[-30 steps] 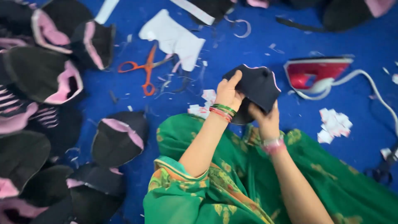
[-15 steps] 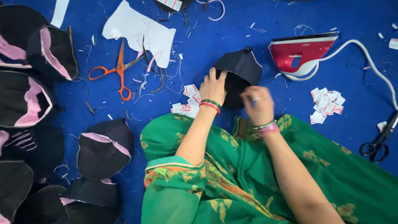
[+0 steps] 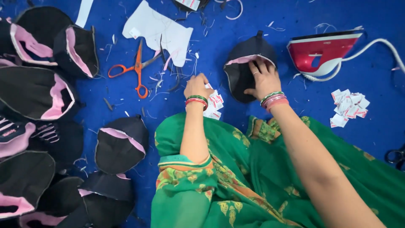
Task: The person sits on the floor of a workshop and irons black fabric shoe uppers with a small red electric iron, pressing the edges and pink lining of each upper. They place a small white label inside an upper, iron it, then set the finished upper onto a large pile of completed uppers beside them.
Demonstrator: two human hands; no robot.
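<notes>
Head camera looks straight down at a blue floor covering (image 3: 295, 17), with the person's green patterned garment (image 3: 253, 177) filling the lower middle. The right hand (image 3: 263, 78) lies palm down, fingers spread, on a black fabric piece with a pink lining (image 3: 242, 63); it presses the piece flat rather than gripping it, fingertips at the pink edge of the opening. Half a second ago this same piece was lifted a little between both hands; now it lies on the floor and only the right hand touches it. The left hand (image 3: 197, 85) has come away from the piece and rests, fingers curled, on a small heap of white labels with red print (image 3: 214, 103) just to the left of the piece; whether it has pinched a label cannot be told. The piece thus sits under the right hand and just beside the left, straight ahead of the knees.

Further out, a red and white iron (image 3: 322, 52) stands to the right of the piece, its white cord (image 3: 379, 44) running off to the right edge. A second heap of labels (image 3: 348, 107) lies below the iron. Orange-handled scissors (image 3: 133, 69) lie to the left, by a white paper pattern (image 3: 158, 31). A stack of more black and pink pieces (image 3: 38, 97) fills the left side.
</notes>
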